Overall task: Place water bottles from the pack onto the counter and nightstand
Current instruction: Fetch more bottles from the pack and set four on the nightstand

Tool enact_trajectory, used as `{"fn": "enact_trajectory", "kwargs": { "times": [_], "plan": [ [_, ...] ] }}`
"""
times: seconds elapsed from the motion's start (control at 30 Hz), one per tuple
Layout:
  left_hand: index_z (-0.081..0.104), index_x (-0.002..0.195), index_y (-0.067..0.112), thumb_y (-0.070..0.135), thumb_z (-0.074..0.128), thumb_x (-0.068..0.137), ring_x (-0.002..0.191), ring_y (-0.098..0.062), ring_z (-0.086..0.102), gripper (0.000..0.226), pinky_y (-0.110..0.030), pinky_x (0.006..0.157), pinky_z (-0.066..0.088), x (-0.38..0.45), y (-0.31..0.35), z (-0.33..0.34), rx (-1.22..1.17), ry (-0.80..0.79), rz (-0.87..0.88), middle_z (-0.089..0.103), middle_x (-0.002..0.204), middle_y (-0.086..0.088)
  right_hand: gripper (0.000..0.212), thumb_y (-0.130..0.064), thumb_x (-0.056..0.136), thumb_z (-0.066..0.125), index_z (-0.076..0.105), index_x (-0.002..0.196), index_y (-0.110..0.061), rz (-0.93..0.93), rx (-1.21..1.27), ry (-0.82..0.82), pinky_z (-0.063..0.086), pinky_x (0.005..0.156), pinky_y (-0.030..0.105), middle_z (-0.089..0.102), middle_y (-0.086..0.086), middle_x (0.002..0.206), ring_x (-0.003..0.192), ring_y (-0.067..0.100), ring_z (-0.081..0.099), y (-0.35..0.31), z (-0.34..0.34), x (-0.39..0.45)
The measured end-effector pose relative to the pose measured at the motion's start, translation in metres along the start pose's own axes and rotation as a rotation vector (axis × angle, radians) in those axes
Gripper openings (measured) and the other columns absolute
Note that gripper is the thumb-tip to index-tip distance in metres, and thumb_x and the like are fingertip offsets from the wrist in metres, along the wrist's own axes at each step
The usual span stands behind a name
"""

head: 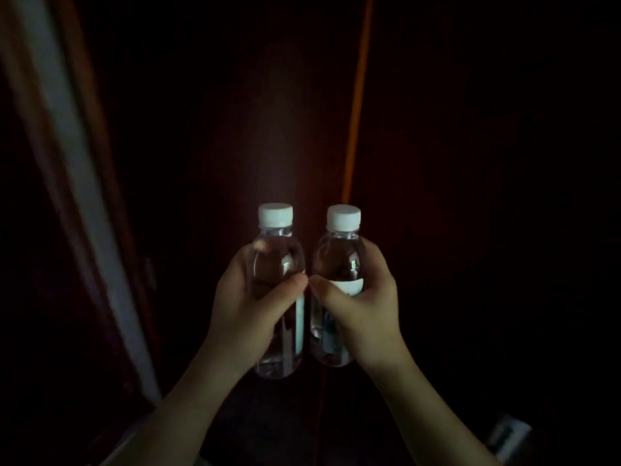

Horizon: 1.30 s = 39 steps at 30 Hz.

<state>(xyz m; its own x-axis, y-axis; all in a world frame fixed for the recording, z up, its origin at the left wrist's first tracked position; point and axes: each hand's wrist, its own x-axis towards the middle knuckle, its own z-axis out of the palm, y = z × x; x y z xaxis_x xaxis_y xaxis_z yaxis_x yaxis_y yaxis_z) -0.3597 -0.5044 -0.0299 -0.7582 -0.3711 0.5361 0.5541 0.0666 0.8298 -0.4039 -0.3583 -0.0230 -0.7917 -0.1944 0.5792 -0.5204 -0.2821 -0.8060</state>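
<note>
The worst risk here was the dark — neither the bench nor the nightstand could be made out anywhere in the head view, only a dim brown panel and a pale vertical strip (72, 183) at the left. Setting a bottle down blind could have caught an edge and tipped it, or left it half off the surface. The two bottles also stood just beside each other, almost touching, so a knock between them might have loosened a grip on smooth, rounded plastic.

The left hand (247, 307) held the left bottle (280, 260) upright, its fingers curled round the body and the thumb laid across the front near the label. The right hand (364, 309) gripped the right bottle (339, 260) the same way, thumb crossing the front just under the white label band. Both sets of fingers were closed snugly on the bottles — no slack showed. The thumb tips nearly met between the two. Both white caps were on, and both bottles looked full, carried in the air in front of the person.
</note>
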Motion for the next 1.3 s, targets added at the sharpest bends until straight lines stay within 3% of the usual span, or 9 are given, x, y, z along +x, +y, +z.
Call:
{"fn": "enact_trajectory", "kwargs": {
  "times": [0.2,0.33,0.5,0.63,0.83,0.93,1.0,1.1,1.3],
  "plan": [
    [0.066,0.094,0.039,0.042,0.076,0.066,0.083,-0.007,0.073,0.031,-0.013,0.066,0.054,-0.027,-0.011,0.100,-0.092,-0.368,-0.023,0.074,0.091,0.007,0.047,-0.013,0.074,0.079,0.061,0.116,-0.026,-0.002,-0.309,0.350,0.055,0.066,0.022,0.072,-0.007,0.089,0.077,0.008,0.070,-0.058,-0.102,-0.057],
    [0.063,0.111,0.024,0.024,0.073,0.074,0.085,-0.010,0.072,0.038,-0.013,0.068,0.054,-0.079,0.010,0.193,-0.281,-0.632,-0.060,0.074,0.093,0.006,0.045,-0.026,0.069,0.079,0.063,0.107,-0.044,-0.057,-0.530,0.629,0.054,0.063,0.017,0.073,-0.010,0.092,0.077,0.005,0.071,-0.125,-0.172,-0.126],
    [0.061,0.115,0.016,0.024,0.075,0.071,0.079,-0.017,0.069,0.047,-0.028,0.068,0.057,-0.165,0.066,0.302,-0.540,-0.920,-0.101,0.070,0.089,0.003,0.046,-0.018,0.063,0.081,0.065,0.105,-0.024,-0.132,-0.714,0.985,0.052,0.059,0.018,0.071,-0.011,0.077,0.066,0.001,0.065,-0.212,-0.247,-0.234],
    [0.061,0.112,0.023,0.039,0.075,0.066,0.078,-0.018,0.069,0.051,-0.030,0.066,0.058,-0.264,0.123,0.385,-0.715,-1.130,-0.134,0.070,0.086,0.005,0.040,-0.013,0.062,0.080,0.065,0.096,-0.026,-0.189,-0.875,1.223,0.053,0.055,0.018,0.071,-0.012,0.074,0.063,-0.001,0.065,-0.297,-0.293,-0.339],
    [0.066,0.109,0.027,0.045,0.079,0.062,0.082,-0.034,0.074,0.052,-0.045,0.067,0.062,-0.396,0.187,0.474,-0.800,-1.249,-0.174,0.073,0.096,-0.011,0.041,-0.022,0.058,0.082,0.066,0.097,-0.026,-0.210,-1.009,1.462,0.062,0.060,0.047,0.073,0.009,0.085,0.071,0.023,0.071,-0.399,-0.339,-0.466],
    [0.065,0.112,0.019,0.047,0.079,0.061,0.083,-0.036,0.074,0.060,-0.046,0.070,0.062,-0.451,0.210,0.510,-0.819,-1.314,-0.157,0.072,0.096,-0.015,0.035,-0.021,0.060,0.081,0.065,0.091,-0.030,-0.208,-1.080,1.568,0.061,0.065,0.055,0.072,0.007,0.087,0.071,0.023,0.072,-0.434,-0.360,-0.519],
    [0.066,0.110,0.021,0.047,0.081,0.060,0.083,-0.035,0.074,0.059,-0.046,0.071,0.062,-0.483,0.222,0.532,-0.833,-1.345,-0.179,0.073,0.094,-0.012,0.035,-0.022,0.062,0.079,0.065,0.087,-0.042,-0.185,-1.138,1.635,0.061,0.067,0.054,0.072,-0.002,0.086,0.072,0.019,0.072,-0.453,-0.376,-0.549],
    [0.067,0.107,0.026,0.047,0.083,0.058,0.081,-0.031,0.075,0.055,-0.041,0.067,0.062,-0.522,0.238,0.570,-0.864,-1.399,-0.217,0.074,0.093,-0.009,0.035,-0.022,0.063,0.079,0.064,0.086,-0.044,-0.180,-1.175,1.689,0.062,0.065,0.051,0.072,-0.004,0.085,0.072,0.021,0.072,-0.475,-0.407,-0.587],
    [0.070,0.094,0.041,0.042,0.087,0.052,0.074,-0.017,0.076,0.045,-0.023,0.058,0.057,-0.592,0.249,0.661,-0.910,-1.476,-0.238,0.076,0.087,0.003,0.036,-0.011,0.068,0.084,0.063,0.085,-0.035,-0.166,-1.348,1.751,0.059,0.055,0.021,0.070,-0.022,0.080,0.067,0.000,0.069,-0.502,-0.490,-0.642]
  ]
}}
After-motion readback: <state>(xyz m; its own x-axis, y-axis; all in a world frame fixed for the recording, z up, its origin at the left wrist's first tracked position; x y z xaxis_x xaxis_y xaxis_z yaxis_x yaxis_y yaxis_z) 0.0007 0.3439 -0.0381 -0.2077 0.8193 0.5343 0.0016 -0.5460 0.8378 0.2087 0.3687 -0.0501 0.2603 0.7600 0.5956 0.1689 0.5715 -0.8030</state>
